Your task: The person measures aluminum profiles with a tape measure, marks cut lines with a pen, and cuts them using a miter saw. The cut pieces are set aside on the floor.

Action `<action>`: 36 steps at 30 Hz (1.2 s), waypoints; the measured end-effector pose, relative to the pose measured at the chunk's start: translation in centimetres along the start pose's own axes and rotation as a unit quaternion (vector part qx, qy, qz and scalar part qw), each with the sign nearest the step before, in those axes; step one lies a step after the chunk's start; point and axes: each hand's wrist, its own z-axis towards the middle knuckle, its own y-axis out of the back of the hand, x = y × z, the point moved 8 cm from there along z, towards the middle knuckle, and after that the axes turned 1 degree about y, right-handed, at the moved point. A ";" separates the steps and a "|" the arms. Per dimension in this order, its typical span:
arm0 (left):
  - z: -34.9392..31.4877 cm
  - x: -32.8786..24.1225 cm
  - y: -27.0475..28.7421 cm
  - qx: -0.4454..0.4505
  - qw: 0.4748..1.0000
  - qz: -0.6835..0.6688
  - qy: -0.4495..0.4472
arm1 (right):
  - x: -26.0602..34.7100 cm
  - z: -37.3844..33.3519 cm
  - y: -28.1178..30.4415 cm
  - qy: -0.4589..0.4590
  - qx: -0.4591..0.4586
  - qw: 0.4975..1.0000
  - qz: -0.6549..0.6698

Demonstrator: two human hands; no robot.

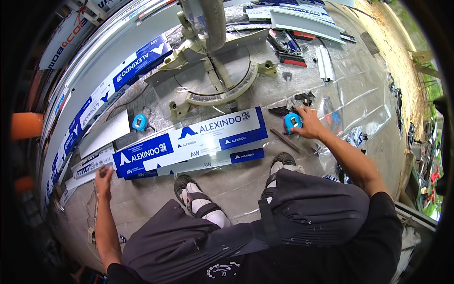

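A turquoise tape measure [292,123] is in my right hand [308,124], the fingers wrapped round its side, low over the floor. My left hand [104,179] is at the left end of a long aluminium profile in blue and white printed film [189,142]. Its fingers are curled, and what they hold, if anything, cannot be made out. A second profile [203,164] with the same film shows along the near side of the first. Another turquoise tape measure [140,122] rests beyond the profile, left of the mitre saw.
Beyond the profiles stands a mitre saw [213,75]. Long film-wrapped profiles [90,111] run along the left. A thin dark strip [285,140] lies near my right hand. Offcuts [288,47] and crumpled clear plastic film [364,109] lie farther right. My sandalled feet [203,201] are close to the profiles.
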 end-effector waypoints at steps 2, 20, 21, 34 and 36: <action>-0.8 -3.1 0.6 -0.049 0.995 -0.082 -0.031 | 0.8 -0.9 0.4 0.035 -0.076 0.995 0.059; -25.7 -27.9 -27.9 0.541 0.779 -0.050 -0.313 | 6.4 -3.5 1.3 0.180 -0.093 0.979 0.002; -26.1 -27.6 -28.2 0.550 0.779 -0.048 -0.298 | 6.1 -3.7 1.3 0.173 -0.105 0.979 0.003; -28.6 -30.2 -29.9 0.564 0.788 -0.247 -0.002 | 18.1 -7.7 8.9 0.225 -0.120 0.897 0.361; -30.4 -31.2 -30.7 0.602 0.746 -0.284 0.036 | 23.8 -10.0 9.5 0.332 -0.084 0.887 0.311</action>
